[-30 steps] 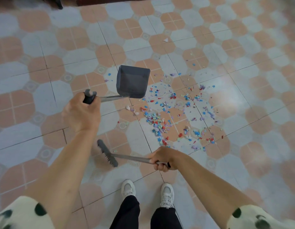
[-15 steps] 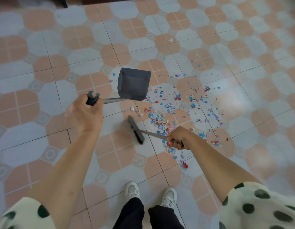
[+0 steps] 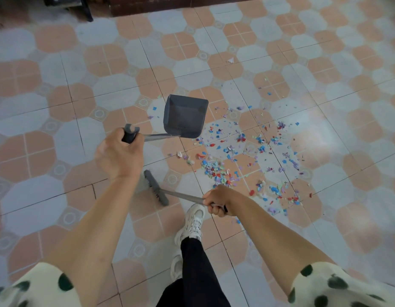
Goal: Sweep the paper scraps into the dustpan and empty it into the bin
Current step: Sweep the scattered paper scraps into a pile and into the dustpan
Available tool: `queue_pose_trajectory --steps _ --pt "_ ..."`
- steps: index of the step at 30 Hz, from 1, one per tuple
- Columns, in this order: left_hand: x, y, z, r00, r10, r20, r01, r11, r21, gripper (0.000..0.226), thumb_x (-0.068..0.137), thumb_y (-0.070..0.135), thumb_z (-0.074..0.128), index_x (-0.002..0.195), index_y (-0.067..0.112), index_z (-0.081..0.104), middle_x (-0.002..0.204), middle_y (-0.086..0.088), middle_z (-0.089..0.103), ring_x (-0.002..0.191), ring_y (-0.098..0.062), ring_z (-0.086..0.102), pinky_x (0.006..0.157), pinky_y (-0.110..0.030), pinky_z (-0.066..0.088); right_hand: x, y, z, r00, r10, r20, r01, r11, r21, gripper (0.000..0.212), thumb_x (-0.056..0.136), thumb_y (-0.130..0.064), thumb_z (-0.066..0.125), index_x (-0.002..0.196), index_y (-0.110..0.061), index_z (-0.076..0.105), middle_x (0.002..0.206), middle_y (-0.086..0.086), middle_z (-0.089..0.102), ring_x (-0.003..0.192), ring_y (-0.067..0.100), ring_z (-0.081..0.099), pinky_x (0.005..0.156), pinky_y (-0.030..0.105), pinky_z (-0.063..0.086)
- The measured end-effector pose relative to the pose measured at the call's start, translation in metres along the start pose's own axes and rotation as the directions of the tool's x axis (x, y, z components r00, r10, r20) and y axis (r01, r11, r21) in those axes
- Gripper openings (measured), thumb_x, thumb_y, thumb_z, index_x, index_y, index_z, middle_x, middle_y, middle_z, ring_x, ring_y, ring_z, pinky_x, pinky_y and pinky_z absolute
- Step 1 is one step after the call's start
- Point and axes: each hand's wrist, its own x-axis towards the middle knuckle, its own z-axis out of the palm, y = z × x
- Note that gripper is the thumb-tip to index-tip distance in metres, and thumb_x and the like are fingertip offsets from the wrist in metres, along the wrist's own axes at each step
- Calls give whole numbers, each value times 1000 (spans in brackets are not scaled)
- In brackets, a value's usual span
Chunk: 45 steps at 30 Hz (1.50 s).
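Several small coloured paper scraps point(image 3: 241, 160) lie scattered over the tiled floor, right of centre. My left hand point(image 3: 118, 155) grips the long handle of a grey dustpan point(image 3: 185, 117), which hangs above the floor at the left edge of the scraps and looks empty inside. My right hand point(image 3: 218, 199) is closed on the metal handle of a small grey broom point(image 3: 155, 188). The broom's head points left, just below my left wrist and apart from the scraps.
The floor is orange and pale tiles. A lone white scrap point(image 3: 230, 60) lies farther away. Dark furniture legs point(image 3: 85, 9) and a dark wooden base point(image 3: 152, 5) stand at the far edge. My white shoe point(image 3: 193, 222) steps forward below the broom.
The broom head swung toward the scraps, then back to the left under my left wrist. I have stepped forward, with one foot out in front. The dustpan stays held above the floor.
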Motion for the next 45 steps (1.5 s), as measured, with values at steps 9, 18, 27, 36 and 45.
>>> queue_pose_trajectory --steps 9,18,27,36,45 --pt "49 41 41 1000 -16 15 16 1000 -1 31 85 39 58 74 10 60 72 -12 59 73 -35 53 63 -33 37 28 -42 -139 972 123 -201 -84 977 195 16 96 -4 42 106 4 52 59 6 42 29 8 31 31 15 24" --pt "115 96 94 999 -21 28 21 1000 -9 27 82 44 58 69 20 55 77 -12 62 71 -31 47 63 -31 33 4 -76 -197 984 59 -167 -21 975 221 28 95 -4 49 121 4 57 59 10 47 29 8 33 31 15 26" --pt "161 120 110 999 -11 40 12 1000 -19 37 81 43 58 58 18 43 56 1 48 69 -30 51 61 -33 40 70 -164 -133 997 -2 76 -11 986 164 38 96 -4 43 133 7 47 64 8 44 28 5 35 29 13 28" --pt "213 128 128 998 8 61 -7 1000 -18 33 80 46 56 62 19 50 59 1 56 71 -29 55 62 -35 44 82 -180 -218 989 105 -102 -57 918 392 18 96 -2 45 113 3 48 62 9 44 25 6 31 27 13 26" --pt "294 136 142 990 76 121 -60 990 -126 29 77 45 55 77 18 64 76 -6 69 73 -29 62 69 -39 54 52 -212 -227 965 129 -226 -21 905 425 24 94 0 49 117 6 55 62 12 47 27 9 32 29 15 27"
